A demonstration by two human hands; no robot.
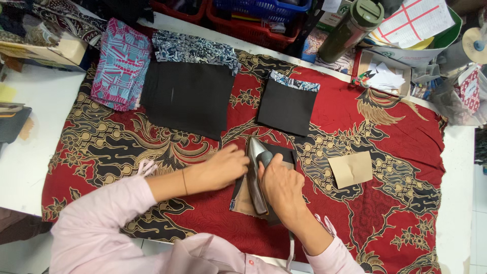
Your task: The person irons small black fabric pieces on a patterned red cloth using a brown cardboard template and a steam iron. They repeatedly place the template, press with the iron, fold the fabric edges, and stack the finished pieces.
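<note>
Right hand (280, 186) closed around iron (256, 175); left hand (221, 167) flat, fingers together, pressing black fabric piece (287, 154). Tan card (350, 169) right; black stacks (188, 96) far; red batik cloth (401, 203) beneath.

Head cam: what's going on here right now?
A person in a pink long-sleeved shirt is pressing a small black fabric piece with a metal clothes iron on a red, black and gold patterned cloth. The right hand grips the iron's handle; the left hand holds the fabric flat beside it. Two black fabric pieces with blue patterned bands lie farther up, and a tan paper square lies to the right.
</note>
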